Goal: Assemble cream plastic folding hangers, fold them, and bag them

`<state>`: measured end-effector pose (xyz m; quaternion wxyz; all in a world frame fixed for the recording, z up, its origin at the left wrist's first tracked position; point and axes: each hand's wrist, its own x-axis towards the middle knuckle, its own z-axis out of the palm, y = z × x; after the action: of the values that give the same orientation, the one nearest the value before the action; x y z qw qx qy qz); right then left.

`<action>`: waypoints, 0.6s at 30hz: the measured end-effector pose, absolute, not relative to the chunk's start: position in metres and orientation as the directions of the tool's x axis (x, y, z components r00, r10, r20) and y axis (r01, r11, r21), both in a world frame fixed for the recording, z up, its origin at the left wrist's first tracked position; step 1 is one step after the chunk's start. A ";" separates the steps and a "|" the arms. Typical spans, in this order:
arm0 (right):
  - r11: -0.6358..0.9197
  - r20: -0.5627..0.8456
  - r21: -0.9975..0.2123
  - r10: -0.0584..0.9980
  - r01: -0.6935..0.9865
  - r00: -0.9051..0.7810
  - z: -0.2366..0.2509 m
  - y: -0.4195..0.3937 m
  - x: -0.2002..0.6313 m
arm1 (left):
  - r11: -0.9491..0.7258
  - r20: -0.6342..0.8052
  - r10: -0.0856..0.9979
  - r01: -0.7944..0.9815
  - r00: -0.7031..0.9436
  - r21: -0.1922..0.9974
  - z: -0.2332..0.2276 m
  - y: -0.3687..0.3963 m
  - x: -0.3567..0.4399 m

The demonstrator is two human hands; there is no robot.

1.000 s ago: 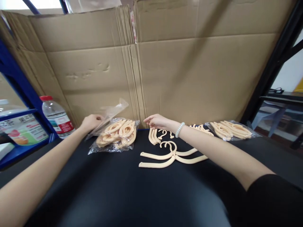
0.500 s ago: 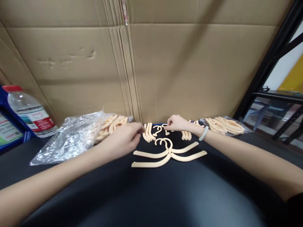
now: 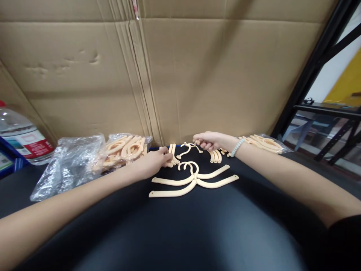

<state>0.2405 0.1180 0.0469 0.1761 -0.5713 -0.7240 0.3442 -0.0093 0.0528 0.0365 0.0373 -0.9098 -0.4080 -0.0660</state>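
A black table (image 3: 175, 229) carries two assembled cream hangers (image 3: 194, 180) at its middle, with loose hanger arms (image 3: 216, 156) and hooks (image 3: 184, 148) just behind them, clear bags of parts (image 3: 84, 160) to their left and another bag (image 3: 263, 143) to their right

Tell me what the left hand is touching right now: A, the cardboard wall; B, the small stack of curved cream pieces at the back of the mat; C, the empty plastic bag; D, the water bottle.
B: the left hand has its fingertips on the stack of curved pieces, well away from the bottle, the empty bag and the cardboard.
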 end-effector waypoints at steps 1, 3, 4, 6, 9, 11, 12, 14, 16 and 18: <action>0.102 -0.140 -0.720 0.948 0.687 -0.288 0.049 0.118 0.245 | -0.662 0.183 0.737 0.750 0.651 -0.003 0.040 0.051 -0.009; 0.105 -0.105 -0.755 0.955 0.647 -0.278 0.050 0.113 0.252 | -0.641 0.275 0.741 0.767 0.613 0.018 0.047 0.043 -0.009; 0.118 -0.070 -0.771 0.961 0.626 -0.267 0.050 0.109 0.254 | -0.632 0.335 0.742 0.773 0.580 0.060 0.051 0.038 -0.008; 0.170 0.034 -0.795 0.971 0.582 -0.238 0.046 0.097 0.257 | -0.638 0.443 0.746 0.725 0.498 0.259 0.055 0.026 -0.004; 0.306 0.254 -0.798 0.952 0.520 -0.170 0.038 0.082 0.258 | -0.636 0.446 0.767 0.462 0.461 0.618 0.050 0.005 0.004; 0.385 0.382 -0.787 0.918 0.482 -0.109 0.032 0.076 0.257 | -0.557 0.392 0.809 0.358 0.439 0.749 0.040 -0.009 0.008; 0.409 0.424 -0.787 0.903 0.461 -0.078 0.030 0.075 0.257 | -0.509 0.369 0.837 0.325 0.405 0.797 0.034 -0.015 0.010; 0.423 0.452 -0.812 0.892 0.403 -0.025 0.025 0.072 0.255 | -0.424 0.325 0.877 0.250 0.354 0.871 0.021 -0.024 0.014; 0.391 0.412 -0.861 0.911 0.325 -0.004 0.020 0.066 0.252 | -0.325 0.270 0.909 0.133 0.318 0.936 0.012 -0.029 0.017; 0.327 0.329 -0.914 0.944 0.242 -0.033 0.014 0.055 0.248 | -0.226 0.211 0.935 0.020 0.284 0.974 0.008 -0.032 0.020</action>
<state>0.2482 0.0553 0.0139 0.5136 -0.4687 -0.6323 0.3417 0.0200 -0.0320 0.0075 -0.4936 -0.6312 -0.3785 -0.4634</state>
